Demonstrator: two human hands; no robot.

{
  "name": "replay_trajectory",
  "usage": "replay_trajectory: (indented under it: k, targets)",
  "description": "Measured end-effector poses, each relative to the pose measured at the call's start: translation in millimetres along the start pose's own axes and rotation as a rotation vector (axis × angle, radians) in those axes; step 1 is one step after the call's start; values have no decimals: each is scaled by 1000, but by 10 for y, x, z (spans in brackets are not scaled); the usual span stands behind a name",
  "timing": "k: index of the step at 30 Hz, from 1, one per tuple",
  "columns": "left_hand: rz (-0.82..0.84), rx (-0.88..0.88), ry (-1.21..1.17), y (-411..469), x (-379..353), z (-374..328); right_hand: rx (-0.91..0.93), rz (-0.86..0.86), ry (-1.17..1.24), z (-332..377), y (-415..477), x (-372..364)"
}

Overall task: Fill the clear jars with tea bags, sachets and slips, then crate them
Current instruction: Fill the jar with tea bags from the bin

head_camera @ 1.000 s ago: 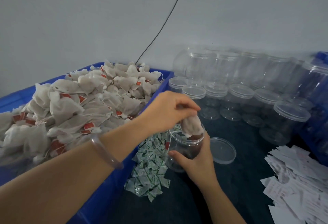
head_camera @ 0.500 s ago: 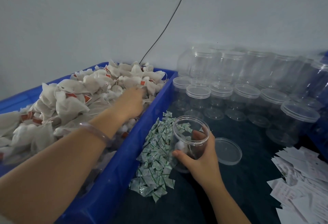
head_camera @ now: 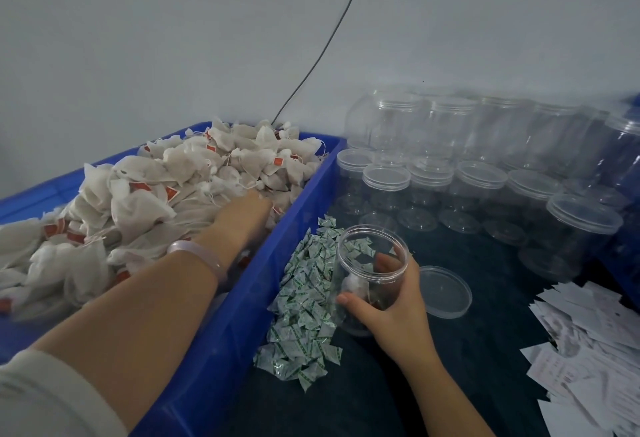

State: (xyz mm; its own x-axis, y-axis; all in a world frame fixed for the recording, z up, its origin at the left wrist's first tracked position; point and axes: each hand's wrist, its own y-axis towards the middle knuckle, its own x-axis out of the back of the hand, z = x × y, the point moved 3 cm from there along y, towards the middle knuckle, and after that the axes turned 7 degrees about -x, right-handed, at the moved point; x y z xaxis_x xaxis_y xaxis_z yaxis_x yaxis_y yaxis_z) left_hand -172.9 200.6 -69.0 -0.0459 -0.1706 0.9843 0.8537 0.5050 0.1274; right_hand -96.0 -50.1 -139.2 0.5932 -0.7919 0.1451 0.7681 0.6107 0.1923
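The task looks barely begun. The open jar (head_camera: 369, 274), beside the sachets (head_camera: 304, 305) on the dark worktop (head_camera: 485, 350), sits in the right hand (head_camera: 391, 301), fingers (head_camera: 398, 263) wrapped round it. It seems to hold one tea bag and no slip. Its lid (head_camera: 446, 291) lies just beside. The left hand (head_camera: 242, 215) reaches into the tea bags (head_camera: 173, 187), fingers buried, grip impossible to tell. The lidded jars (head_camera: 478, 187) appear empty, and the slips (head_camera: 588, 343) run off-frame.

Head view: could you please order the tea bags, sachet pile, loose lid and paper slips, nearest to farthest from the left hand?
1. Tea bags, touching the left hand.
2. Sachet pile, beside the crate.
3. Loose lid, farther right.
4. Paper slips, far right.
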Motion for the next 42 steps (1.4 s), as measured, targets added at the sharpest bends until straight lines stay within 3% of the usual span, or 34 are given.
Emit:
replay_trajectory:
  k: [2, 5, 10, 12, 14, 18, 22, 25, 27, 29, 35, 42]
  targets:
    - [-8, 27, -133, 13, 12, 16, -2, -5, -1, 5, 0, 5]
    - [-158, 129, -515, -8, 158, 102, -12, -1, 16, -2, 0, 5]
    - [-178, 247, -1595, -93, 447, 14, -21, 5, 17, -17, 11, -3]
    - [-169, 213, -1864, -160, 608, -134, -19, 3, 13, -18, 12, 1]
    - [-161, 96, -1955, -233, 756, -309, -17, 3, 13, -14, 10, 1]
    - [-112, -140, -1737, -329, 852, -720, -13, -2, 20, -13, 9, -2]
    - [-91, -372, -1024, -408, 762, -1047, 26, 14, 57, 14, 11, -18]
    - [-78, -472, -1026, -414, 765, -1129, 51, -2, 55, 14, 20, -13]
    - [-184, -407, -968, -313, 763, -974, 31, -12, 44, 16, 15, -13]
    - [-250, -266, -709, -174, 688, -690, 20, -18, 34, 7, 15, -10]
    - [111, 73, -209, -62, 146, 54, 18, -8, 15, -8, 19, -13]
    - [132, -15, -62, 7, -38, -13, 14, -16, 5, -25, 18, -6]
